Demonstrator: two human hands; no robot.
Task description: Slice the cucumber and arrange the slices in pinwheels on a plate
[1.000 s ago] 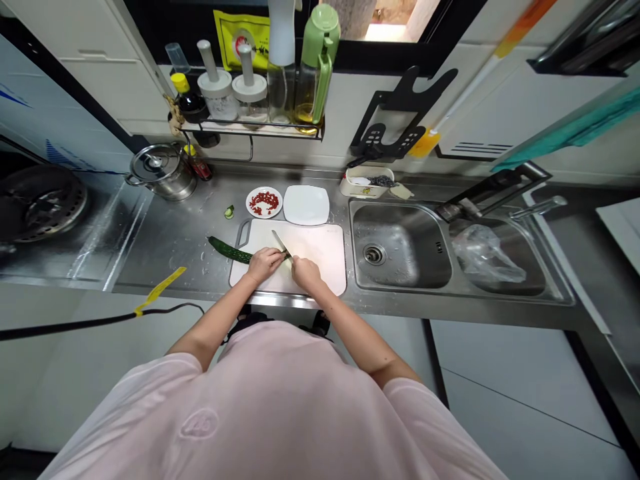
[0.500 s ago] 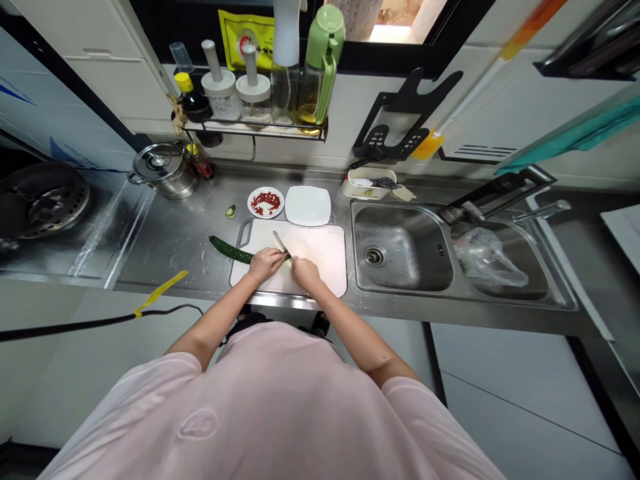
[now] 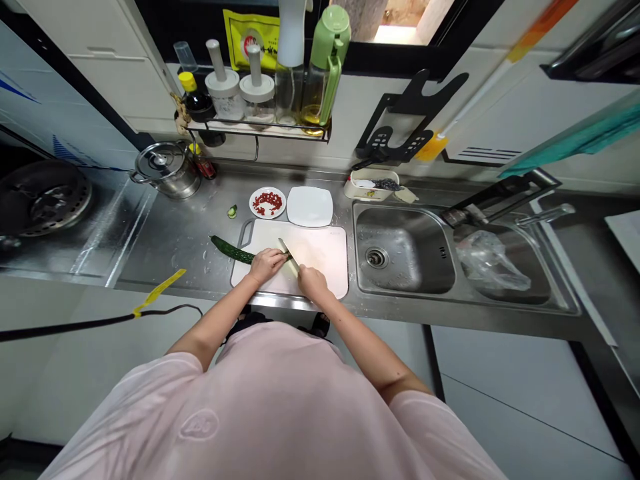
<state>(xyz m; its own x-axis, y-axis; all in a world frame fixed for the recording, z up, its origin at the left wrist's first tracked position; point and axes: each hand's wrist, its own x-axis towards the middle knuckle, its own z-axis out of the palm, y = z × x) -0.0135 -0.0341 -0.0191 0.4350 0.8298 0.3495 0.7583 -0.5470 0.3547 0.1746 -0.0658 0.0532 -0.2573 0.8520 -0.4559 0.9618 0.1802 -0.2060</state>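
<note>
A long dark-green cucumber (image 3: 230,251) lies across the left edge of the white cutting board (image 3: 327,260). My left hand (image 3: 267,264) is closed over its right end, fingers bent near the cut face. In my right hand (image 3: 313,283) is the handle of a kitchen knife (image 3: 289,251), its blade slanting up and left beside the cucumber's end. Pale cut cucumber shows by the blade, partly hidden by the hands. Behind the board stand a plate of chopped red pieces (image 3: 267,192) and a white square plate (image 3: 309,205).
A small cucumber end (image 3: 232,211) lies on the steel counter. Left stand a lidded pot (image 3: 167,173) and a wok (image 3: 40,197). On the right is a double sink (image 3: 405,250) with a plastic bag (image 3: 493,260). Seasoning jars (image 3: 225,93) and an oil bottle (image 3: 325,73) fill a rack above.
My right hand has drawn the knife back, toward me and slightly right. My left hand stays on the cucumber. The whole view has shifted a little.
</note>
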